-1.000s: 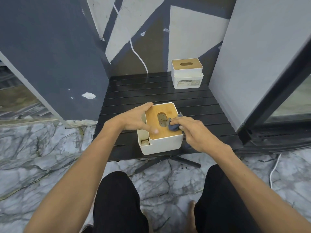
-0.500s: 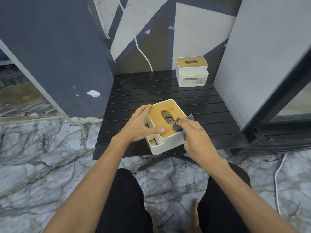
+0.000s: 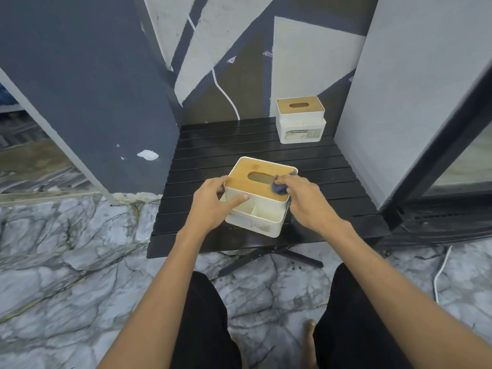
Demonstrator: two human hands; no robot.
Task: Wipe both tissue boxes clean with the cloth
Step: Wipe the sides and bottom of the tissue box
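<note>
Resting between hands [image 3: 210, 202]: tissue box [image 3: 259, 197]

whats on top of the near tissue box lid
A blue-grey cloth lies on the wooden lid, gripped by the right hand. The lid's oval slot is uncovered; the lid under the cloth and fingers is hidden.

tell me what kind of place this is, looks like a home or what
Probably a home, perhaps a corner by a doorway. A marble-look floor, a painted wall with chipped paint, a low black slatted table and a dark door frame at the right suggest it.
</note>
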